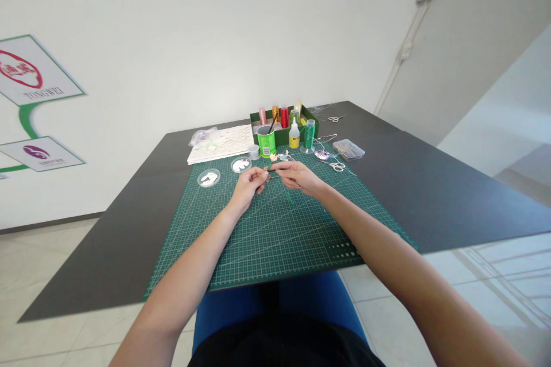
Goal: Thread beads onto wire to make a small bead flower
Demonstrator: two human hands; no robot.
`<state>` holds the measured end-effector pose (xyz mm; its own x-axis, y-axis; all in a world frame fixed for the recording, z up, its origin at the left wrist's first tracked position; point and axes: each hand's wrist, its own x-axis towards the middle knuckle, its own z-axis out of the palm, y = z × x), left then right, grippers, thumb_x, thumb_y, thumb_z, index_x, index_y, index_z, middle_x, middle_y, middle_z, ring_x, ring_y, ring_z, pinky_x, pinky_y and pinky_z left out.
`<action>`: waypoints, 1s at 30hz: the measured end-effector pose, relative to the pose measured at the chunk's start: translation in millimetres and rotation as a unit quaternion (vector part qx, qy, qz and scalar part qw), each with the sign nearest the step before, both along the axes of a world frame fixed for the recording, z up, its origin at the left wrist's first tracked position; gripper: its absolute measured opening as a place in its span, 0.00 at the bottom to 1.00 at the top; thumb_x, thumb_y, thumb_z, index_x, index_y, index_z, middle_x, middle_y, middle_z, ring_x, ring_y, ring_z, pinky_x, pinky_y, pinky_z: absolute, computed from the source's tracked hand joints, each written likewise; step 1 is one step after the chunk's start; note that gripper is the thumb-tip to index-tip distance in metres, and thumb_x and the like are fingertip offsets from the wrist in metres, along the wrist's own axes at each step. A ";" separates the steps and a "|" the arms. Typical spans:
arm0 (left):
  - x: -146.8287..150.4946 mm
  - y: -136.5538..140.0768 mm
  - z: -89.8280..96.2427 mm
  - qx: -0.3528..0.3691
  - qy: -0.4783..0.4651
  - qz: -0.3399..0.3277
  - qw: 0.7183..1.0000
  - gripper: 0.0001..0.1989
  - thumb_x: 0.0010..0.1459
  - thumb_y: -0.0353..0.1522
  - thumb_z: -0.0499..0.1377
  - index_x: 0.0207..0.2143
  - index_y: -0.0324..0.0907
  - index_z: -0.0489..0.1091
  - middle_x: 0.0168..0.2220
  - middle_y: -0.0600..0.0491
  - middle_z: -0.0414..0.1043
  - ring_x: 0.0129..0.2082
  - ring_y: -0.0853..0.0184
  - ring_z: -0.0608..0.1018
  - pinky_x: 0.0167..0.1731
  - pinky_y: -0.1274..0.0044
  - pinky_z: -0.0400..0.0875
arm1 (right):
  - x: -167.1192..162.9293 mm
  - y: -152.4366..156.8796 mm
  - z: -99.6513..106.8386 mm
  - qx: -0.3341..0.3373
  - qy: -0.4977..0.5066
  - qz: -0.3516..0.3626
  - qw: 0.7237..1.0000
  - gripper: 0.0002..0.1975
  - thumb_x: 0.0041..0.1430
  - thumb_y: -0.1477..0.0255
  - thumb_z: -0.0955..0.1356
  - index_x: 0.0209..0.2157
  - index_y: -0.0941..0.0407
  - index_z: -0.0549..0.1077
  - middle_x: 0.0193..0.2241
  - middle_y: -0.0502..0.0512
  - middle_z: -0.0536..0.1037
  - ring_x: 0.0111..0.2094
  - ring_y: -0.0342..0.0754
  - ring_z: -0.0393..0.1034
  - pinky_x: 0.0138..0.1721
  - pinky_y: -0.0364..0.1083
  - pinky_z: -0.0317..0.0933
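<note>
Above the middle of the green cutting mat (258, 241), my two hands come together with their fingers closed. My left hand (249, 184) pinches a small green piece (270, 166) at its fingertips. From the right, my right hand (300, 176) reaches the same spot, index finger stretched toward the piece; what its fingers grip is too small to make out. A thin, light-coloured stick or wire (274, 176) spans the gap between the hands. Fine green strands (290, 199) show against the mat below my right hand. Small pale and blue pieces (284, 156) lie just beyond my fingers.
Two shallow dishes (209, 178) with white pieces sit left. Behind stand a green can (266, 142), glue bottle (294, 136), green thread spool (309, 136) and box of spools (282, 137). Scissors (337, 166) and a clear case (349, 149) lie right; white sheets (221, 144) back left.
</note>
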<state>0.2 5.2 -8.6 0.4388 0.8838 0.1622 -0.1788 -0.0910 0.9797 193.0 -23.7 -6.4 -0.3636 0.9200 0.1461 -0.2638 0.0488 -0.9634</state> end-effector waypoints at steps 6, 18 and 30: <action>0.0 -1.8 1.9 -0.006 0.001 -0.002 1.000 0.21 0.47 0.46 0.71 0.28 0.37 0.72 0.23 0.57 0.68 0.17 0.78 0.64 0.15 0.83 0.54 | -0.1 -0.8 0.7 0.002 -0.003 0.007 1.000 0.16 0.59 0.67 0.70 0.46 0.62 0.73 0.09 0.35 0.57 0.11 0.36 0.42 0.16 0.40 0.36; -1.9 -1.5 2.7 -0.014 -0.004 -0.006 1.000 0.22 0.46 0.46 0.72 0.29 0.37 0.72 0.24 0.56 0.69 0.17 0.78 0.65 0.15 0.83 0.56 | -1.8 -4.4 5.0 0.005 0.000 0.014 1.000 0.17 0.60 0.68 0.70 0.48 0.62 0.73 0.10 0.36 0.57 0.11 0.35 0.42 0.16 0.40 0.36; -2.9 -1.5 2.5 -0.015 -0.013 -0.005 1.000 0.22 0.48 0.46 0.71 0.29 0.38 0.70 0.23 0.57 0.68 0.16 0.78 0.64 0.15 0.82 0.55 | -4.3 -3.8 8.1 0.014 -0.019 0.020 1.000 0.18 0.61 0.66 0.70 0.49 0.62 0.72 0.10 0.36 0.56 0.12 0.36 0.42 0.16 0.40 0.36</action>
<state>-2.7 3.7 -6.0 0.4432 0.8843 0.1471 -0.2051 -0.0597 0.9769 188.8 -27.5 1.7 -0.4052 0.9005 0.1577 -0.2293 0.0669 -0.9711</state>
